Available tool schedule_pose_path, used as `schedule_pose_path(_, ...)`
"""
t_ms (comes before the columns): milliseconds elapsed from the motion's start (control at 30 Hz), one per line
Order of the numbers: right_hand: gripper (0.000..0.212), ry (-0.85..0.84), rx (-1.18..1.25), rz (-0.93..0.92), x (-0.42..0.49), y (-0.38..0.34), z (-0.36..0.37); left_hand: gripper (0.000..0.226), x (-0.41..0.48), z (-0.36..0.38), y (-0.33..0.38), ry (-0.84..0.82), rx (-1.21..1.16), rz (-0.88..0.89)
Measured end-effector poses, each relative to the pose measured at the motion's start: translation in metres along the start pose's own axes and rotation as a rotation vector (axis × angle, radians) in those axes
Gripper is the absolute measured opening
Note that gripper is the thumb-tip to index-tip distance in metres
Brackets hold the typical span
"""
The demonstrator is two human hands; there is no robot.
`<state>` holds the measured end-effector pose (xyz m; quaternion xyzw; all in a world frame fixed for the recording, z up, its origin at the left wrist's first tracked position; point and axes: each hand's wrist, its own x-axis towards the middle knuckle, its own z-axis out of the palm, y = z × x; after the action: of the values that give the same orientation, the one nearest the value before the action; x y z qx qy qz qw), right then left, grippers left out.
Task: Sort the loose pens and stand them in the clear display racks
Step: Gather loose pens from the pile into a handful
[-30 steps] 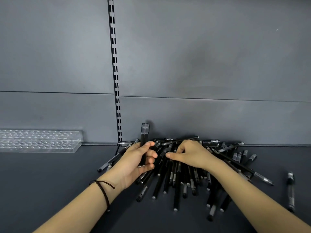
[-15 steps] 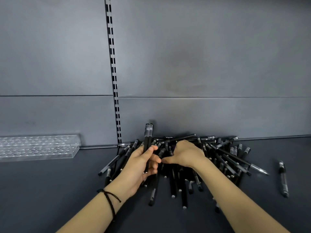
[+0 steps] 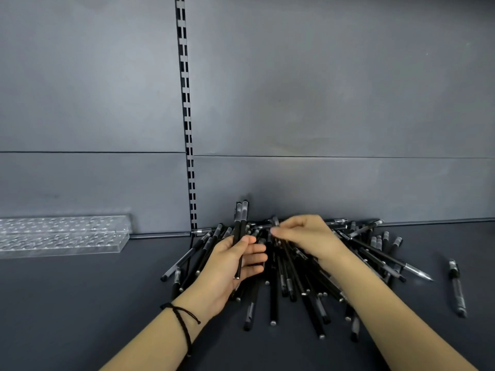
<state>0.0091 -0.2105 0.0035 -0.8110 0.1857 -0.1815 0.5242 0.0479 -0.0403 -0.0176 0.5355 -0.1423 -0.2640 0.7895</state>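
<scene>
A clear rack (image 3: 61, 234) lay far left against the back wall (image 3: 321, 103). The left hand (image 3: 233, 266) gripped two upright pens (image 3: 241, 218); the right hand (image 3: 308, 236) pinched a pen (image 3: 275, 222) atop the pile (image 3: 294, 285), its forearm covering others. A stray pen (image 3: 456, 287) lay rightmost.

Left hand (image 3: 227, 266), right hand (image 3: 308, 238), each holding pens (image 3: 242, 216)

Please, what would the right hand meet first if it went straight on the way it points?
Probably the two upright black plastic pens in the left hand, beside the right hand; depth unclear.
</scene>
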Motion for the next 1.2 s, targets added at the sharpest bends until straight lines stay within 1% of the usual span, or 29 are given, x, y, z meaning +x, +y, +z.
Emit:
schedule_pose_path(67,0.015,-0.07,0.277,0.017,-0.005,-0.007,0.001,0.023,-0.001,0.0,0.001,-0.033,0.02,0.004)
schedule_pose_path(100,0.014,-0.1,0.355,0.012,-0.007,-0.009,0.003,0.025,-0.002,0.0,0.002,-0.061,0.028,0.0)
schedule_pose_path(133,0.013,-0.115,0.378,0.0,-0.008,-0.011,0.006,0.026,-0.004,0.001,0.004,-0.099,0.027,-0.012)
schedule_pose_path(233,0.016,-0.09,0.271,-0.049,-0.013,-0.017,0.017,0.028,-0.009,0.004,0.009,-0.187,0.03,-0.055)
schedule_pose_path(333,0.022,-0.071,0.261,-0.09,-0.012,-0.019,0.019,0.023,-0.005,-0.002,0.009,-0.137,-0.011,-0.048)
schedule_pose_path(400,0.023,-0.023,0.138,-0.106,-0.008,-0.013,0.015,0.021,0.0,-0.007,0.01,-0.067,-0.057,-0.018)
schedule_pose_path(467,0.025,0.035,-0.103,-0.118,-0.004,-0.003,0.012,0.022,0.004,-0.013,0.012,-0.002,-0.069,0.026)
schedule_pose_path(567,0.034,0.009,-0.475,-0.102,-0.001,0.006,0.012,0.022,0.006,-0.018,0.013,0.043,-0.066,0.062)
schedule_pose_path(633,0.042,-0.015,-0.64,-0.045,-0.002,0.005,0.016,0.022,0.006,-0.019,0.013,0.05,-0.07,0.069)
schedule_pose_path(767,0.061,-0.038,-0.829,0.023,-0.007,-0.003,0.018,0.022,0.006,-0.018,0.013,0.05,-0.057,0.071)
schedule_pose_path(800,0.062,-0.047,-0.861,0.04,-0.007,-0.004,0.019,0.022,0.006,-0.017,0.013,0.05,-0.051,0.067)
schedule_pose_path(867,0.057,-0.043,-0.887,0.068,-0.006,-0.005,0.022,0.021,0.007,-0.016,0.01,0.052,-0.041,0.055)
schedule_pose_path(967,0.046,-0.059,-0.837,0.096,-0.001,-0.008,0.025,0.021,0.007,-0.015,0.006,0.055,-0.033,0.034)
schedule_pose_path(1033,0.038,-0.094,-0.768,0.112,0.002,-0.007,0.025,0.02,0.007,-0.015,0.005,0.052,-0.023,0.029)
schedule_pose_path(1100,0.032,-0.083,-0.66,0.09,0.004,-0.004,0.024,0.018,0.006,-0.014,0.005,0.057,-0.013,0.03)
schedule_pose_path(1133,0.028,-0.064,-0.556,0.066,0.005,-0.003,0.023,0.017,0.006,-0.013,0.006,0.061,-0.016,0.031)
schedule_pose_path(1200,0.015,-0.062,-0.198,0.024,0.002,-0.005,0.021,0.017,0.005,-0.011,0.008,0.067,-0.04,0.026)
